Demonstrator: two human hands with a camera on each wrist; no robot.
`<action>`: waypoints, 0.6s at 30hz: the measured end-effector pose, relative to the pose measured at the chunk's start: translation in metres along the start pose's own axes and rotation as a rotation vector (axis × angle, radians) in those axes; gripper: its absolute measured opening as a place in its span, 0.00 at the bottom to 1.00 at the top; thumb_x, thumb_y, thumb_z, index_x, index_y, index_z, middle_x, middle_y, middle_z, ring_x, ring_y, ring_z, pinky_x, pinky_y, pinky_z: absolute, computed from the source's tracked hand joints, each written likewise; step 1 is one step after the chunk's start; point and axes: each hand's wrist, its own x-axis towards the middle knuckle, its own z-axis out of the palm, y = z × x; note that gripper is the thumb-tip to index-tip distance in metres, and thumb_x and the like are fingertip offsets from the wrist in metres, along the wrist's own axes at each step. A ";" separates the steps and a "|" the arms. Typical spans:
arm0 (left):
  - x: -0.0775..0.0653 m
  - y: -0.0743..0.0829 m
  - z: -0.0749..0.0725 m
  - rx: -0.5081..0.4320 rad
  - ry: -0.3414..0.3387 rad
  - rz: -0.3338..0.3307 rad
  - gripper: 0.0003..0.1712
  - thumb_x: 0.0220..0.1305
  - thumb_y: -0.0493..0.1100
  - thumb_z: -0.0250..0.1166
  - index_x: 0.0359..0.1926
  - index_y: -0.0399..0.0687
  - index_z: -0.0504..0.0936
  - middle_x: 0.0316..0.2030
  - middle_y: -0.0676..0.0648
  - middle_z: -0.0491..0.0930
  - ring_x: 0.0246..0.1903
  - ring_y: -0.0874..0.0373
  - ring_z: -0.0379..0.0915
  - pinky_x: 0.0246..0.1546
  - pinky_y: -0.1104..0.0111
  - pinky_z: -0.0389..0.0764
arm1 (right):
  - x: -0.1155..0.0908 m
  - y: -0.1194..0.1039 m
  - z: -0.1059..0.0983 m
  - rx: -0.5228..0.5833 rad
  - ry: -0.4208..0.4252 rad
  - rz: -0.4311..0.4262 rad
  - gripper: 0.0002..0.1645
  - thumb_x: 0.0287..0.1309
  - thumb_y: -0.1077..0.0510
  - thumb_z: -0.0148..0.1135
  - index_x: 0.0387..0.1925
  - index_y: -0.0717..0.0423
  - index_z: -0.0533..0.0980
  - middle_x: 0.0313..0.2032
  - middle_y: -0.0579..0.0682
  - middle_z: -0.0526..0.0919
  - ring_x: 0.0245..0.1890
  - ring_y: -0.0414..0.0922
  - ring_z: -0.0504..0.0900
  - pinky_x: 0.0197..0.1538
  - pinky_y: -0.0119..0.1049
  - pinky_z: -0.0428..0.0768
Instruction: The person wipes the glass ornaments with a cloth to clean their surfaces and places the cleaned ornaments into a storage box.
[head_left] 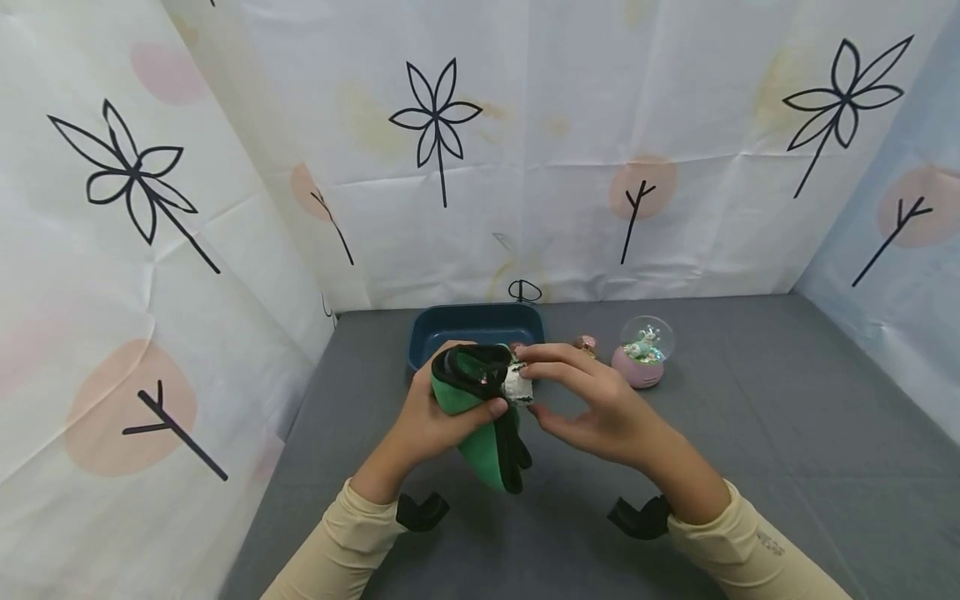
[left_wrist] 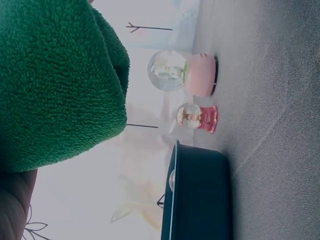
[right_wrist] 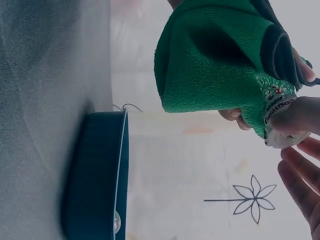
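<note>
My left hand holds a folded green cloth with black edging, its thumb across the front. Out of the cloth's right side pokes the white base of a small snow globe; the cloth covers the rest of it. Lettering and speckled trim show on that base in the right wrist view. My right hand pinches the base between thumb and fingertips. Both hands are raised above the grey table, in front of the blue tub.
A dark blue tub stands behind the hands, with a clear globe partly visible inside. To its right are a small red-based snow globe and a larger pink-based one. Printed fabric walls the table.
</note>
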 end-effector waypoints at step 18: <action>0.000 0.006 0.000 0.036 -0.002 0.054 0.36 0.56 0.32 0.81 0.64 0.50 0.77 0.55 0.44 0.85 0.52 0.51 0.84 0.54 0.59 0.88 | -0.001 -0.008 0.000 0.399 -0.078 0.549 0.23 0.63 0.72 0.71 0.58 0.59 0.78 0.47 0.55 0.86 0.43 0.43 0.90 0.44 0.38 0.90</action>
